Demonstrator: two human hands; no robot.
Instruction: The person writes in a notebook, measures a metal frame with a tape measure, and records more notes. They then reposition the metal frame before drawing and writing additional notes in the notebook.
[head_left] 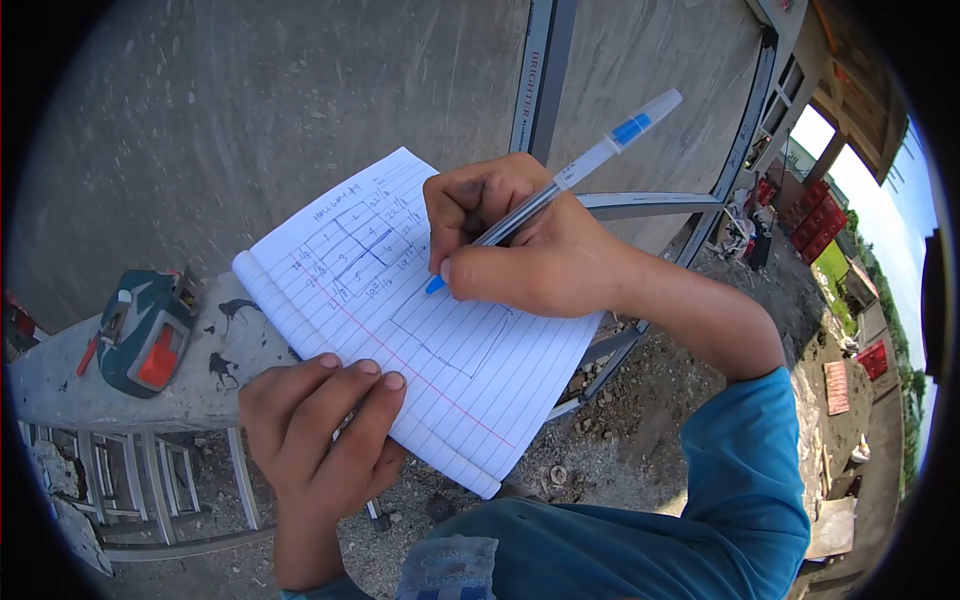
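Observation:
A lined notepad [480, 400] lies tilted, partly on a concrete ledge, its pages folded over along the lower left edge. Blue ink on it shows a numbered grid with figures around it and a second, plainer box outline. My right hand [520, 235] is closed round a clear ballpoint pen [590, 160] with its cap stuck on the back end; the blue tip is at the paper. My left hand [325, 430] grips the notepad's folded edge, fingers on top, thumb underneath and mostly hidden. Left of the notepad sits a green and grey tape measure [150, 335] with an orange patch.
The concrete ledge [225, 390] meets a grey wall [300, 80]. A metal frame [540, 75] with printed lettering stands ahead. Below left is a metal ladder [150, 480]. Rubble covers the ground [610, 440], and red crates [810, 220] stand far right.

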